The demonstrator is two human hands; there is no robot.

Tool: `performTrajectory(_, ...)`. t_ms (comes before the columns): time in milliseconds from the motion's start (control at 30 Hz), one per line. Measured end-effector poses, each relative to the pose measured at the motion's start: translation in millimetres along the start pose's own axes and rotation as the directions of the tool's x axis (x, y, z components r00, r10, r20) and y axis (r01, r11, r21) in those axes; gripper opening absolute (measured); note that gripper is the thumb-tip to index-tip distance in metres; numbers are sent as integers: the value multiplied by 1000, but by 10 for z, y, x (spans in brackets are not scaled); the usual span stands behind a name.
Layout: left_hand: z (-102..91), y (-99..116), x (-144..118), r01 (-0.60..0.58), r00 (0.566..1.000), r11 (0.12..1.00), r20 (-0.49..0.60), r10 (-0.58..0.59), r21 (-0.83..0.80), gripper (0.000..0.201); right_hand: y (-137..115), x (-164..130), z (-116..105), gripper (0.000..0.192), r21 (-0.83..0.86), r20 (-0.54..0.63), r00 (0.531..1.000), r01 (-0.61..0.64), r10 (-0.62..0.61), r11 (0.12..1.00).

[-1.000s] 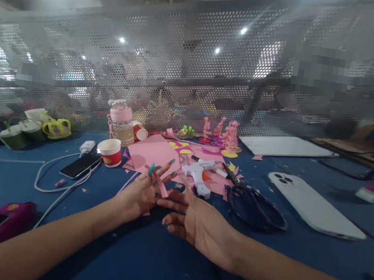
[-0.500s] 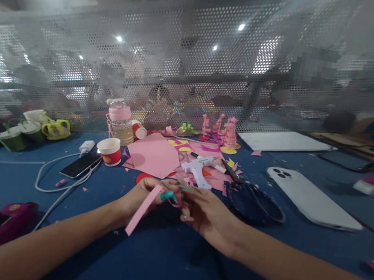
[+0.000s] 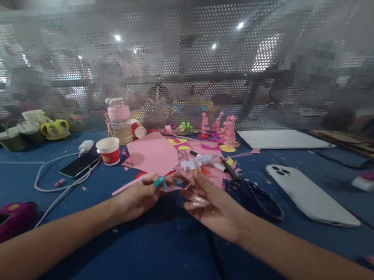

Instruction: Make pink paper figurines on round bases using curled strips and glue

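Note:
My left hand [image 3: 137,197] is closed on a strip of pink paper [image 3: 125,189]. One end of the strip sticks out to the left, and a pink part shows between both hands. A small teal item [image 3: 159,182] lies at the left fingertips; what it is I cannot make out. Close by on the right, my right hand [image 3: 210,203] has its fingers bent and pinched at the pink paper, partly hiding it. Just beyond the hands lie a white glue gun [image 3: 198,162] and large pink paper sheets [image 3: 152,151].
A red-and-white paper cup [image 3: 108,151], a pink-topped bottle [image 3: 118,121] and a dark phone [image 3: 80,164] with a white cable stand left. Pink paper figures [image 3: 228,130] stand behind. A white phone [image 3: 312,195] and dark blue pouch-like item [image 3: 259,199] lie right. A purple power strip [image 3: 11,223] sits near left.
The pink strip has swung from hanging downward to pointing left. My left hand has turned, and the right hand's fingers have risen and now overlap the glue gun's handle.

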State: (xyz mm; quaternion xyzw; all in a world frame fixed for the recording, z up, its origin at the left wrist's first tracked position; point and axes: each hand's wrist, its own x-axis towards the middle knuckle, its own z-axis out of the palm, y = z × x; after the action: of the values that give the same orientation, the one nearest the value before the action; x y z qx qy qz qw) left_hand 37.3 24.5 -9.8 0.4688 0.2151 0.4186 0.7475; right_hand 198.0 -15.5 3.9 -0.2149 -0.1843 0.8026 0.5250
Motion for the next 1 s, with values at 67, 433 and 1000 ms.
performTrajectory(67, 6, 1, 12, -13, 998, 998, -55, 10, -57, 29, -63, 9, 9, 19, -2, -4, 1000, 6, -6, 1000)
performTrajectory(433, 95, 45, -6, 94, 995, 995, -28, -93, 29, 37, -21, 36, -61, 33, -471, 40, 966, 242, -254, 848)
performTrajectory(1000, 91, 3, -34, 119, 983, 937, 95, -159, 329, 35, 90, -163, -11, 23, -740, 314, 936, 345, -157, 578)
